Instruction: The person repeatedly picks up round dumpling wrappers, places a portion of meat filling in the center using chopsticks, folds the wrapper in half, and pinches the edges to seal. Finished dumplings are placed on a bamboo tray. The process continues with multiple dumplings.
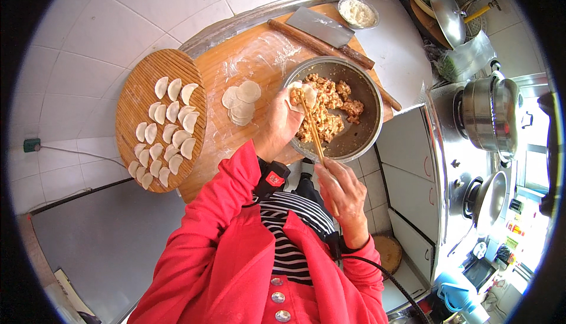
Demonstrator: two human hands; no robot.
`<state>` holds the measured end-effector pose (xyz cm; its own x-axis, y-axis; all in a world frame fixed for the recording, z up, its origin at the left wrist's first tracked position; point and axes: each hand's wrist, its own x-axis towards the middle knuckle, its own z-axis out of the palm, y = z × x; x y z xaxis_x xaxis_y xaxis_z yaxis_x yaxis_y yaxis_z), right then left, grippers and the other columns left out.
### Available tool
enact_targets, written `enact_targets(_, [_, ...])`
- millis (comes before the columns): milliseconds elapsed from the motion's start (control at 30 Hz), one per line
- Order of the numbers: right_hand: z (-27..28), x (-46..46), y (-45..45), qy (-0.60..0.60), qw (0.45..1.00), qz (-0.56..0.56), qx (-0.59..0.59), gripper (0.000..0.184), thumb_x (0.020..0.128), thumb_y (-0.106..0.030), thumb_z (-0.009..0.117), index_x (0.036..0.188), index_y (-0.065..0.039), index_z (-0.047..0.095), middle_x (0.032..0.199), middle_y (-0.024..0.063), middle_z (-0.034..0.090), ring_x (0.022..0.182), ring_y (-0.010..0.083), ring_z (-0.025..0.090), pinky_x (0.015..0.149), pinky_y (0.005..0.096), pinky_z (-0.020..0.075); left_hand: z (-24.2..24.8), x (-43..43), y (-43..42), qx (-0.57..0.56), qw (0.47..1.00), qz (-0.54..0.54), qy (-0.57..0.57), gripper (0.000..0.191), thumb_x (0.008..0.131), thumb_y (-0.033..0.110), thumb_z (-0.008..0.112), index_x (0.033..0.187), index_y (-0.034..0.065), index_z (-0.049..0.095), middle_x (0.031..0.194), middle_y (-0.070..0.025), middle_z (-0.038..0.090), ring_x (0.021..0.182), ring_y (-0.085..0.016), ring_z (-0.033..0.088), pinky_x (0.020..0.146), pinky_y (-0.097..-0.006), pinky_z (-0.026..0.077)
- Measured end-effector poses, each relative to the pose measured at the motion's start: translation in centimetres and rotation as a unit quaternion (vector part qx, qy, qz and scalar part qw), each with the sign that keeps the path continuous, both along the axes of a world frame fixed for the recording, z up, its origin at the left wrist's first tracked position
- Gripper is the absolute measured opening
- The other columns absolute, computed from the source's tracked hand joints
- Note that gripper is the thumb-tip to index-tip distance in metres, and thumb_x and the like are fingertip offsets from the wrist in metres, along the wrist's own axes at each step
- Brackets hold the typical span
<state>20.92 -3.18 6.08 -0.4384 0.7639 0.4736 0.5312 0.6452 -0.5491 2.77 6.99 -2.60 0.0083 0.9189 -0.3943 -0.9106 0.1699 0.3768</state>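
Observation:
My left hand (pixel 283 120) holds a round dumpling wrapper (pixel 311 98) with some filling on it, over the left rim of a metal bowl (pixel 369 136). A pair of wooden chopsticks (pixel 315 132) is gripped in my right hand (pixel 342 189), their tips at the filling on the wrapper. Minced filling (pixel 329 118) lies in the bowl. Left of my left hand, a small pile of wrappers (pixel 242 107) rests on the floured wooden board (pixel 216 132). Farther left, several folded dumplings (pixel 180 138) lie in rows on a round ridged wooden board (pixel 132 92).
Behind the bowl lie a wooden rolling pin (pixel 305 37) and a cleaver (pixel 320 25), near a bowl of flour (pixel 357 13). On the right, a steel pot (pixel 486 114) and a wok (pixel 491 204) stand on the stove. A black cable (pixel 380 266) hangs by my right sleeve.

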Motion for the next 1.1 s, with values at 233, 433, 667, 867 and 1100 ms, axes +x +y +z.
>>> enact_targets(233, [-0.3,0.1,0.5,0.411,0.874,-0.165,-0.199,0.016,0.091,-0.009,0.049,0.095,0.004,0.058,0.094,0.0184,0.062,0.080,0.0241,0.065,0.068,0.0324,0.0548,1.3,-0.2,-0.4,0.000,0.998,-0.006,-0.061,0.037,0.097,0.021,0.030,0.121,-0.0029,0.044,0.124,-0.0201,0.050,0.116,-0.029,0.049,0.100,-0.0399,0.039])
enact_targets(433, [-3.2,-0.9,1.7,0.594,0.691,-0.238,-0.336,0.030,0.094,-0.025,0.050,0.103,0.003,0.055,0.095,0.0153,0.062,0.079,0.0237,0.066,0.069,0.0282,0.0561,2.9,0.5,-1.2,-0.012,0.999,-0.026,-0.031,0.038,0.097,0.022,0.030,0.122,-0.0027,0.044,0.125,-0.0195,0.050,0.116,-0.028,0.049,0.101,-0.0390,0.038])
enact_targets(667, [-3.3,-0.2,0.7,0.568,0.709,-0.248,-0.336,0.030,0.094,-0.025,0.049,0.103,0.003,0.055,0.094,0.0164,0.062,0.078,0.0242,0.066,0.068,0.0286,0.0560,3.1,-0.4,-0.9,0.006,0.999,-0.018,-0.034,0.041,0.097,0.024,0.027,0.124,-0.0029,0.042,0.126,-0.0187,0.050,0.119,-0.028,0.047,0.103,-0.0390,0.037])
enact_targets(867, [-1.5,0.8,0.1,0.534,0.755,-0.231,-0.302,0.030,0.096,-0.023,0.045,0.100,0.005,0.056,0.093,0.0174,0.062,0.077,0.0277,0.066,0.067,0.0322,0.0566,3.4,-0.6,-0.8,0.006,0.999,0.006,-0.038,0.040,0.097,0.023,0.030,0.125,-0.0026,0.042,0.129,-0.0177,0.047,0.121,-0.028,0.045,0.103,-0.0390,0.036])
enact_targets(1100, [-2.2,0.5,0.9,0.527,0.767,-0.216,-0.296,0.030,0.095,-0.024,0.046,0.098,0.004,0.056,0.093,0.0152,0.061,0.077,0.0283,0.066,0.065,0.0323,0.0568,3.4,-0.5,-1.0,0.005,0.999,0.018,-0.029,0.040,0.096,0.024,0.032,0.125,-0.0018,0.042,0.129,-0.0174,0.047,0.121,-0.028,0.044,0.104,-0.0392,0.035])
